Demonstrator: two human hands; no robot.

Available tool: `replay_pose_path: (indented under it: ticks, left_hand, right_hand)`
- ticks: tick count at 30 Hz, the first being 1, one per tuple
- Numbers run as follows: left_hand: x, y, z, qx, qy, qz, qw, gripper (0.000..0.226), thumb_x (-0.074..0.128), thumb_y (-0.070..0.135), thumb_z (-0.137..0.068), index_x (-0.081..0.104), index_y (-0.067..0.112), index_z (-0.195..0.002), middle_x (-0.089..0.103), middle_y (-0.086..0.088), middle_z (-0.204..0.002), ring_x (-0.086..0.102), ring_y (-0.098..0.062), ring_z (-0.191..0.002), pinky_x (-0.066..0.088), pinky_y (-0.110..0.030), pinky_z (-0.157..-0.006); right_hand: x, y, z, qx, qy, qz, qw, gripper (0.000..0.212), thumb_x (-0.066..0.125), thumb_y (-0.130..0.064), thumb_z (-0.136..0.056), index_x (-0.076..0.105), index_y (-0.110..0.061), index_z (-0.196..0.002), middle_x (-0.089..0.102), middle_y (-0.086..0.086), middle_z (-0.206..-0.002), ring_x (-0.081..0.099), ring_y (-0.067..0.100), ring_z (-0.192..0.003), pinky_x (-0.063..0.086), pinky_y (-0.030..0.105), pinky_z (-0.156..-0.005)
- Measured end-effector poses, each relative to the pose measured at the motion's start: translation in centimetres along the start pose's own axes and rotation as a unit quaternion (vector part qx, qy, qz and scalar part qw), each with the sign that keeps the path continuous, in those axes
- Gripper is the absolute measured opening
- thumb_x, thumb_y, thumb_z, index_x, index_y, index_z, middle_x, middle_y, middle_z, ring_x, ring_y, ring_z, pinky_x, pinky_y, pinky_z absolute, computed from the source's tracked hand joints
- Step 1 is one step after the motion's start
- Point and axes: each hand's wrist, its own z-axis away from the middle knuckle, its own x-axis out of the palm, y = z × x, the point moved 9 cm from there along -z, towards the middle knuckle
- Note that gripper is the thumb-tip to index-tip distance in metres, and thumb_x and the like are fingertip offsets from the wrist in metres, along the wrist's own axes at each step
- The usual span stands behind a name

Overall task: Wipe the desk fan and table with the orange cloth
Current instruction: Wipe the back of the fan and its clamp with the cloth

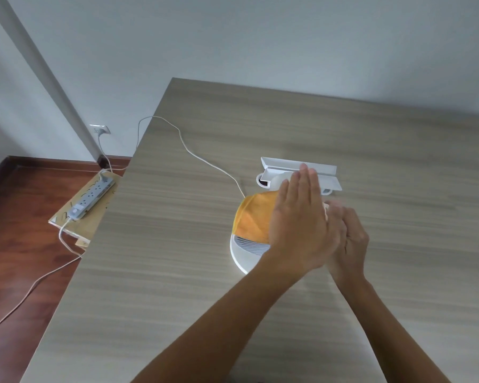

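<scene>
Orange cloth draped over white desk fan, frame centre, on surface. Left hand flat, fingers extended, pressing cloth. Right hand curled at fan's side; grip unclear. Cloth soft, light; fan light plastic, likely slides, so brace by rim.

Desk fan mostly hidden

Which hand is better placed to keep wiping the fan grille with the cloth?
Left. The left hand lies flat on the orange cloth over the desk fan. The right hand sits at the fan's right side, apparently steadying it.
</scene>
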Motion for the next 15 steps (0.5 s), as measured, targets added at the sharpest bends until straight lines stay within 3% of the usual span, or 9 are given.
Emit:
replay_pose_path:
  ticks: [3, 6, 9, 11, 13, 15]
  left_hand:
    - [0.3, 1.4, -0.3, 0.013, -0.012, 0.003, 1.0, 0.077, 0.008, 0.047, -0.092, 0.012, -0.001, -0.153, 0.008, -0.018, -0.163, 0.006, -0.028, -0.151, 0.005, -0.039, -0.122]
    - [-1.9, 0.0, -0.7, 0.016, -0.012, 0.131, 0.991, 0.075, -0.002, 0.046, -0.096, 0.025, 0.001, -0.15, 0.004, -0.015, -0.164, -0.004, -0.025, -0.152, 0.003, -0.039, -0.123]
    - [-6.3, -4.4, 0.0, -0.04, 0.022, 0.363, 0.931, 0.059, 0.029, 0.044, -0.098, 0.029, 0.019, -0.152, 0.016, 0.009, -0.162, 0.005, -0.003, -0.15, 0.007, -0.02, -0.119]
    - [-8.3, -8.2, 1.1, -0.054, 0.037, 0.42, 0.905, 0.061, 0.044, 0.049, -0.09, 0.04, 0.027, -0.147, 0.035, 0.022, -0.151, 0.023, 0.009, -0.142, 0.021, -0.01, -0.113]
    - [-7.6, -12.3, 2.2, -0.076, -0.007, 0.488, 0.869, 0.068, 0.061, 0.047, -0.078, 0.047, 0.026, -0.142, 0.049, 0.02, -0.144, 0.038, 0.009, -0.134, 0.031, -0.014, -0.109]
    - [-5.5, -16.2, 3.3, -0.076, -0.069, 0.529, 0.842, 0.09, 0.078, 0.042, -0.068, 0.039, 0.02, -0.145, 0.046, 0.007, -0.149, 0.037, -0.002, -0.139, 0.029, -0.027, -0.115]
  right_hand:
    - [0.0, 0.2, -0.2, 0.043, -0.039, -0.011, 0.998, 0.033, 0.047, -0.01, -0.101, 0.063, -0.039, -0.103, 0.067, 0.001, -0.099, 0.063, 0.013, -0.094, 0.049, 0.033, -0.078]
    - [0.4, -0.2, -0.7, 0.049, -0.098, -0.012, 0.994, 0.036, 0.032, -0.032, -0.103, 0.061, -0.038, -0.123, 0.063, -0.013, -0.124, 0.054, 0.012, -0.121, 0.044, 0.038, -0.101]
    - [0.2, -1.8, -1.3, 0.046, -0.122, 0.015, 0.991, 0.048, 0.023, -0.045, -0.101, 0.052, -0.034, -0.137, 0.056, -0.012, -0.136, 0.045, 0.007, -0.128, 0.036, 0.036, -0.11]
    - [-0.4, -4.0, -2.0, 0.026, -0.102, 0.035, 0.994, 0.052, 0.026, -0.047, -0.099, 0.044, -0.029, -0.144, 0.051, -0.01, -0.141, 0.042, 0.007, -0.131, 0.033, 0.032, -0.112]
    - [-0.1, -7.9, -2.6, -0.037, -0.087, 0.073, 0.993, 0.052, 0.035, -0.043, -0.098, 0.043, -0.023, -0.145, 0.047, -0.005, -0.146, 0.038, 0.009, -0.135, 0.032, 0.028, -0.111]
    - [1.6, -12.0, -2.6, -0.123, -0.087, 0.12, 0.981, 0.049, 0.045, -0.038, -0.095, 0.051, -0.017, -0.139, 0.049, 0.001, -0.145, 0.039, 0.015, -0.136, 0.032, 0.032, -0.113]
